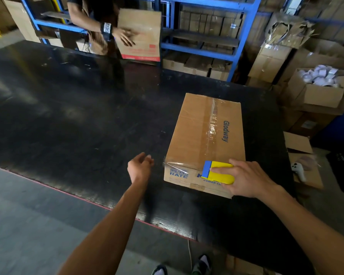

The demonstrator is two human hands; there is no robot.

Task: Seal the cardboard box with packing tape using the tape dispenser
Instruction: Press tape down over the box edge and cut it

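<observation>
A closed cardboard box [205, 139] was set lengthwise on a black table [77, 116], towards the right side and near the table's near edge. A strip of clear packing tape [213, 120] was laid along the middle seam of the box top, from the far end down to the near end, wrinkled in places. A yellow and blue tape dispenser [219, 172] was held against the near top edge of the box, over its near face, and the right hand [246, 178] was closed around it, with the fingers spread over the yellow body. The left hand [140, 167] was held above the table just left of the box, its fingers loosely curled and apart, with nothing gripped and the box not touched.

At the far side of the table, a second person's hand [125, 37] was pressed against another carton [140, 34] stood upright before blue shelving [199, 50]. An open carton of white rolls [320, 76] was seen at the far right, beyond the table.
</observation>
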